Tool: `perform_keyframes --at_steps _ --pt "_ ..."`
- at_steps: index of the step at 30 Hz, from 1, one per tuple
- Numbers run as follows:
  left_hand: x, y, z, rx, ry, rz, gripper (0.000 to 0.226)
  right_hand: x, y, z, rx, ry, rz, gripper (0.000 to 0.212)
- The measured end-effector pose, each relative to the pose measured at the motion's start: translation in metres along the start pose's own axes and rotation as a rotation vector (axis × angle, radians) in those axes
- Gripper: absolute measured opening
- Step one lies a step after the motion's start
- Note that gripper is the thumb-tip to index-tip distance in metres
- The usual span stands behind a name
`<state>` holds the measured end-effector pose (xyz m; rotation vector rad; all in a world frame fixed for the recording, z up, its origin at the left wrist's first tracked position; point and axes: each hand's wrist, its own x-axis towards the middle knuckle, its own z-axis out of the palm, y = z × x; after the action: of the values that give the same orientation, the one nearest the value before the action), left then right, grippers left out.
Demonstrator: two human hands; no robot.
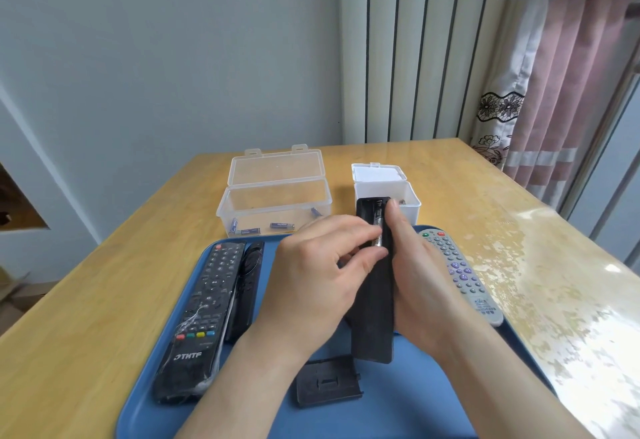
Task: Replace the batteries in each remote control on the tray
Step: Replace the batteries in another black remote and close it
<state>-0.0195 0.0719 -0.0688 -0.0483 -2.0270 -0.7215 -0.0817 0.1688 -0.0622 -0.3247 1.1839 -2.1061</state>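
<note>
Head view: the right hand (pixel 420 276) cradles a black remote (pixel 375 293) back-side up above the blue tray (pixel 426 400), fingers wrapped along its right edge and thumb near the open battery bay at the far end. The remote's long axis runs away from the person, bay end farthest. The left hand (pixel 311 276) comes in from the left — thumb and fingertips pressed on a silvery battery (pixel 378 241) lying lengthwise in the bay, parallel to the remote. Whether it is going in or coming out I cannot tell. The left hand is the nearer one for working the battery; the right only steadies.

The loose battery cover (pixel 327 385) lies on the tray, just below the remote. The clear box (pixel 273 201) holding blue batteries and the white box (pixel 389 194) stand beyond the tray.
</note>
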Motion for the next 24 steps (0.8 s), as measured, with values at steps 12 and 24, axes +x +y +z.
perform_keyframes --at_steps 12,24 --pt "0.009 0.005 -0.016 -0.447 -0.165 -0.631 0.055 -0.005 0.014 0.016 -0.209 -0.147 -0.015 0.055" --pt "0.014 -0.007 -0.022 -0.757 -0.118 -0.799 0.028 -0.008 0.005 0.012 -0.221 -0.254 0.046 0.035"
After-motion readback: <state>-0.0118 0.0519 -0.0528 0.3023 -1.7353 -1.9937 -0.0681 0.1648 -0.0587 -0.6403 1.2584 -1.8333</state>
